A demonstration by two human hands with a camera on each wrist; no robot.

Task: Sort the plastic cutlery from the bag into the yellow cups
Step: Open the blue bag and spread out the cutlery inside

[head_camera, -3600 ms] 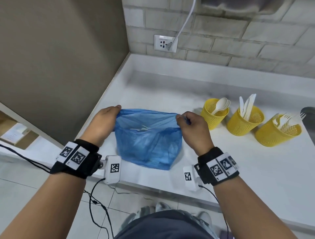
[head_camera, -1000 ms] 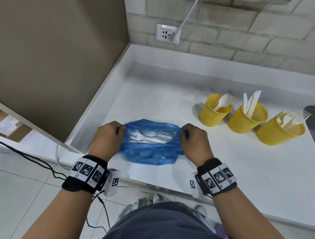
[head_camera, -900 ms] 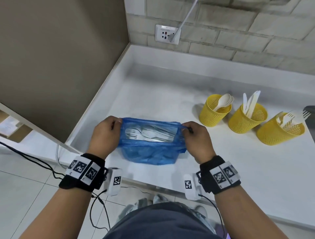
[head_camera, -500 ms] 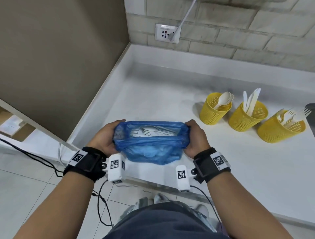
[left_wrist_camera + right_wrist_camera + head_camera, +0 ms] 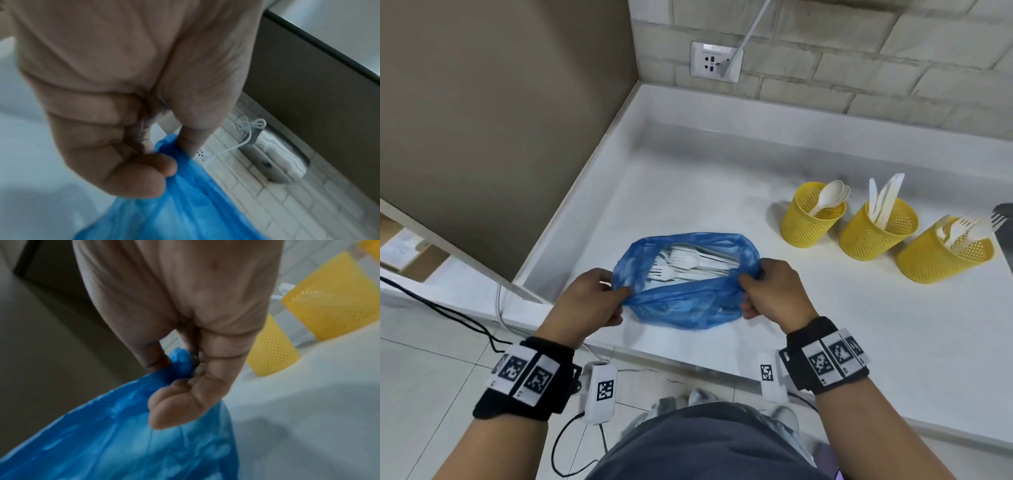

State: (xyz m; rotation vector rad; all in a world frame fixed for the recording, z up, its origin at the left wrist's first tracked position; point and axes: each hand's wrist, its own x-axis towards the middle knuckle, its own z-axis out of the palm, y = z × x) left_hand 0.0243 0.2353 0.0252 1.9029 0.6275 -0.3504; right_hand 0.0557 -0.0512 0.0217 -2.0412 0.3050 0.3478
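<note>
A blue plastic bag (image 5: 688, 305) lies on the white counter (image 5: 859, 325) near its front edge, its mouth pulled wide. White plastic forks and spoons (image 5: 681, 263) show inside. My left hand (image 5: 589, 301) pinches the bag's left rim (image 5: 185, 186). My right hand (image 5: 774, 291) pinches the right rim (image 5: 179, 361). Three yellow mesh cups stand to the right: one with spoons (image 5: 812, 216), one with knives (image 5: 876, 228), one with forks (image 5: 941, 255).
A raised ledge runs along the counter's back and left side (image 5: 640, 113). A wall socket (image 5: 715, 61) with a white cable sits above the corner. A dark object (image 5: 1005, 216) shows at the right edge. Cables hang below the counter's front (image 5: 482, 329).
The bag's mouth has been spread wider and its near rim folded down, baring more cutlery. Both hands have turned back-up while still holding the rim.
</note>
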